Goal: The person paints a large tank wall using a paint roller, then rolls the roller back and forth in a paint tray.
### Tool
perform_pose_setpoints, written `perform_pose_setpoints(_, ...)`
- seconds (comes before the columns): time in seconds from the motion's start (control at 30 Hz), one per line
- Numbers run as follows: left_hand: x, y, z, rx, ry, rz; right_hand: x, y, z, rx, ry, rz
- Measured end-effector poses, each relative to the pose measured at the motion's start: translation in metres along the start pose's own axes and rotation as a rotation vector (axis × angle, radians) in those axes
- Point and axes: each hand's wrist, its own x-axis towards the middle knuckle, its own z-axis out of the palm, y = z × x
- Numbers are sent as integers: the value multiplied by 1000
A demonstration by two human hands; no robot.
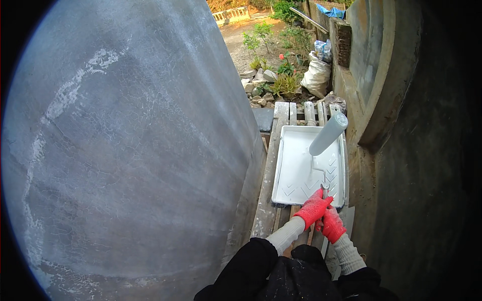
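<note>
Both hands wear red gloves with pale knitted cuffs and are closed one behind the other on the handle of a paint roller. My left hand [313, 207] grips farther forward, by the wire frame. Nearer my body, my right hand [333, 227] wraps the rear of the handle, which the fingers mostly hide. The pale grey roller sleeve [329, 134] slants over the right side of a white paint tray [295, 150]. Whether its lower end touches the tray cannot be told. White paint coats the tray, and raised chevron ridges show at its near end.
Under the tray is a paint-spattered plank platform [266, 213]. A grey, cracked plaster wall [135, 150] rises close on the left; another wall [411, 185] with a recessed opening stands on the right. Beyond the planks are rocks [258, 80], plants [285, 86] and a white sack [316, 75].
</note>
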Motion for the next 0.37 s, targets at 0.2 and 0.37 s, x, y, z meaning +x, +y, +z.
perform_pose_setpoints(0.2,1,-2,1,34,-18,-55,3,1,-1,-31,35,37)
perform_pose_setpoints(0.37,4,-28,-11,-14,11,-16,14,12,29,-376,-109,-105)
